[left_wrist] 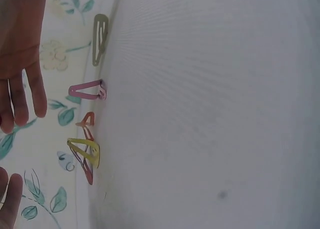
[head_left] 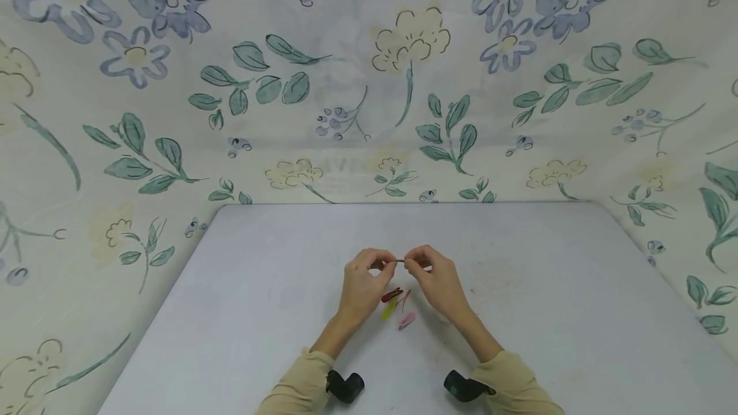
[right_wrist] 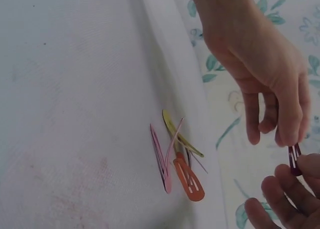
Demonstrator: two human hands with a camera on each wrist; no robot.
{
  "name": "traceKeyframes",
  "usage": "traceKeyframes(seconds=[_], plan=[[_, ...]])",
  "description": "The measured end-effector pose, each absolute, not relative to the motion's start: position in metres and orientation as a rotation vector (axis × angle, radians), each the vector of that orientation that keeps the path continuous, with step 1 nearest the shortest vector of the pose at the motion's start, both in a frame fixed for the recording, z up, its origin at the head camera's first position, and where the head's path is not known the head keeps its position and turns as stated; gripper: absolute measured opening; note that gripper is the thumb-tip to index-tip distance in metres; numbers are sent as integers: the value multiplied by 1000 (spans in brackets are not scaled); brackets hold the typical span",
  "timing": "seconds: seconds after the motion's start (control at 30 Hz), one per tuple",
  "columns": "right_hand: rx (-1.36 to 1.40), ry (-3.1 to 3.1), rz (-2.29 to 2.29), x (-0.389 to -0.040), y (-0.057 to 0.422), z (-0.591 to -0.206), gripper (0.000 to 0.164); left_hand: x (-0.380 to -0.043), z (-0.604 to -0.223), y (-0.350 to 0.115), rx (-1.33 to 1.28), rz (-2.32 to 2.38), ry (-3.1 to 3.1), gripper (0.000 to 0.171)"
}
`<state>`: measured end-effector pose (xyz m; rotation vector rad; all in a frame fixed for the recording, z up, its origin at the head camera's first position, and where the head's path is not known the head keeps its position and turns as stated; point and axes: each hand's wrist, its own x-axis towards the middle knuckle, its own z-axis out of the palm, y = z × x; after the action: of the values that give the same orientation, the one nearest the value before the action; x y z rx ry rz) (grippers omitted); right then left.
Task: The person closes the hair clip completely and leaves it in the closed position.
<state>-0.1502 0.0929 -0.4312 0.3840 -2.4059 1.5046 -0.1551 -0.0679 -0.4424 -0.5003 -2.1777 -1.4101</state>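
The left hand [head_left: 362, 284] and right hand [head_left: 441, 284] closely pinch 1 dark clip [right_wrist: 296, 171]; coloured clips [head_left: 389, 309] lie midway between the table's [head_left: 259, 274] side edges.

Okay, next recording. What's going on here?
A person is holding a small dark red hair clip over a white table, the left hand and right hand pinching opposite ends. Other clips lie on the table below, including a yellow clip, a pink clip and an orange clip, loosely bunched together.
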Motion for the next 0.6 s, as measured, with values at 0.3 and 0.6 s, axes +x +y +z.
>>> traceKeyframes(seconds=[0.3,0.6], plan=[[336,-2450,1702,-150,96,-426,7,-157,-440,-77,-597,-1361,-2198,8],[415,-2524,1688,-154,99,-421,8,-157,-434,-85,-663,-1266,-2236,9]])
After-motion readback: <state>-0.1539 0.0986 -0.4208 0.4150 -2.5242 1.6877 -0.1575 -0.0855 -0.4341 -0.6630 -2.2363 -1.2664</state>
